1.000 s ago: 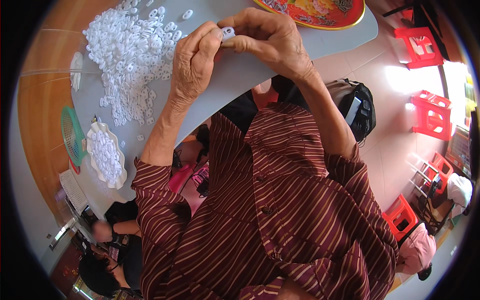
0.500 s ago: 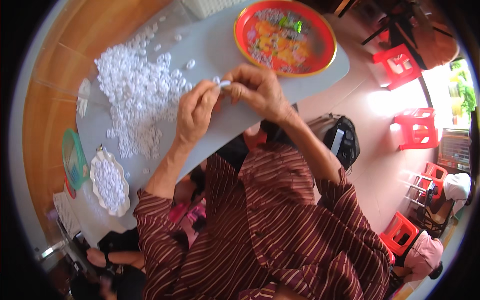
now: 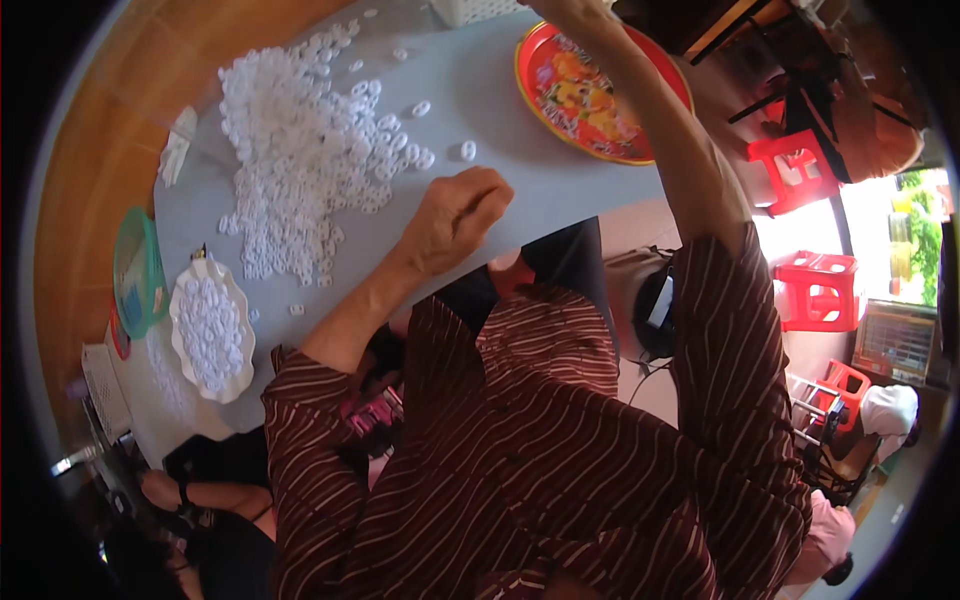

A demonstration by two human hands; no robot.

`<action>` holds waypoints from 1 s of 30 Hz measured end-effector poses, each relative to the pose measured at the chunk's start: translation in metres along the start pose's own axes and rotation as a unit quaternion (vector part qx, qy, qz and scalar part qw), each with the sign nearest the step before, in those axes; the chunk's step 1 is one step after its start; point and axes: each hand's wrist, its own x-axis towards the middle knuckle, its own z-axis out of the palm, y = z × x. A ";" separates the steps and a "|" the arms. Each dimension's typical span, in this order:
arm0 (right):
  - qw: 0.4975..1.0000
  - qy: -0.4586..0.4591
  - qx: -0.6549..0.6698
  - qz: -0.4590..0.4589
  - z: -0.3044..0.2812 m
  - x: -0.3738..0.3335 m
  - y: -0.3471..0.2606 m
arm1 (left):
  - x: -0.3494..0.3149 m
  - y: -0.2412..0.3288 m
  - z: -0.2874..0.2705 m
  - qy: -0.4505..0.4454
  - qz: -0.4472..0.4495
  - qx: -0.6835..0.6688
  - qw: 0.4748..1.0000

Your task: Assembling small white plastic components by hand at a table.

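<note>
Single white piece: an oval plastic part with holes point(image 3: 468, 151), lying on the table toward 12 o'clock from the middle of the view, just beside the left hand.
Left hand: curled closed point(image 3: 458, 218), knuckles up, just below that piece; whether anything sits inside the fingers I cannot tell.
Pile: many white pieces point(image 3: 295, 150) of the same kind, spread at 10 to 11 o'clock, with a few loose ones toward 12.
Right hand: stretched out between 12 and 1 o'clock point(image 3: 565, 8), cut by the upper edge; its fingers are out of sight, so I cannot tell whether it is open or closed.
Tray: red with a gold rim point(image 3: 528, 78) and a flower pattern, at 1 o'clock, partly behind the right forearm.
White basket: perforated point(image 3: 478, 12), at 12 o'clock, near the right hand.
Table: grey point(image 3: 480, 75), under pile and tray.
Scalloped dish: white point(image 3: 228, 390), at 9 o'clock, heaped with white pieces.
Green basket: at 9 o'clock point(image 3: 152, 250), beyond the dish.
Co-worker: a bare forearm point(image 3: 228, 496) at 8 o'clock.
Red stools: at 2 point(image 3: 795, 168) and 3 o'clock point(image 3: 818, 285), on the floor.
</note>
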 end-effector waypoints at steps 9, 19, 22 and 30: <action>0.970 -0.234 0.026 -0.055 0.044 -0.088 -0.009 | 0.000 -0.006 0.001 -0.014 0.038 0.042 0.998; 0.928 -0.260 -0.120 -0.237 0.108 -0.085 -0.002 | -0.001 -0.011 0.004 -0.015 0.107 0.089 0.990; 0.924 -0.274 -0.131 -0.233 0.110 -0.081 -0.002 | 0.000 -0.009 0.004 -0.014 0.107 0.079 0.991; 0.916 -0.317 -0.082 -0.233 0.088 -0.076 -0.018 | -0.001 -0.010 0.003 -0.024 0.081 0.077 0.993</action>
